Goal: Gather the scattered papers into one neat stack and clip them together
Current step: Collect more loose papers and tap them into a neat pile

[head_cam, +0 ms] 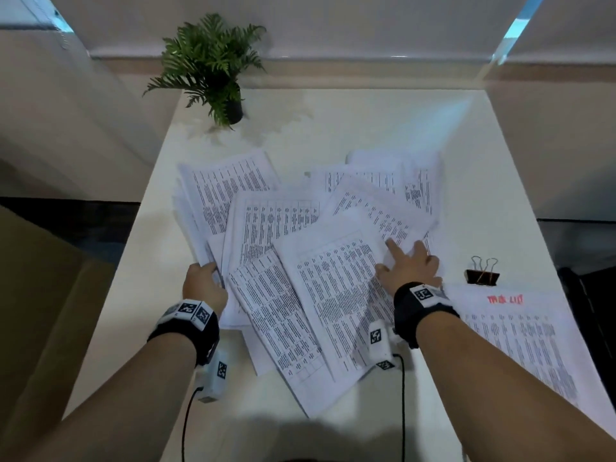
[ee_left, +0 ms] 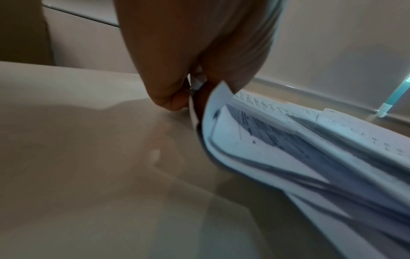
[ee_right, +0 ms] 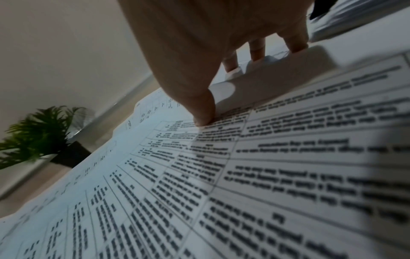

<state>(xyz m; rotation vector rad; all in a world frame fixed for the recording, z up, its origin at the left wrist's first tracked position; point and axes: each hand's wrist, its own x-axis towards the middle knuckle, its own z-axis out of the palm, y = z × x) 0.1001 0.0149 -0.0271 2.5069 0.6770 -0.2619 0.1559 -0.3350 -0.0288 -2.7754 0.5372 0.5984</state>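
Two bare hands are working over a square, glossy white table (head_cam: 383, 128). A loose heap of thin white printed paper sheets (head_cam: 300, 248) is lying across its middle, overlapping at many angles; there are too many overlaps to count them surely, though roughly ten sheets are showing, each covered in small black tables of text. One more printed white sheet with a red handwritten heading (head_cam: 520, 331) is lying apart at four o'clock of the heap. One black metal binder clip with two looped wire handles (head_cam: 482, 272) is sitting at three o'clock of the heap, just beyond that sheet's far edge.

The left hand (head_cam: 203, 288) is at the heap's eight o'clock edge, its thumb and curled fingers (ee_left: 168, 99) pinching the bent edges of several sheets together, lifted slightly off the tabletop. The right hand (head_cam: 408, 266) is lying spread on the heap's four o'clock side, fingers straight and apart, with the thumb tip pressing flat on the top sheet and gripping nothing.

One small green fern in a round black pot (head_cam: 213, 68) is standing at eleven o'clock, well apart from the papers.
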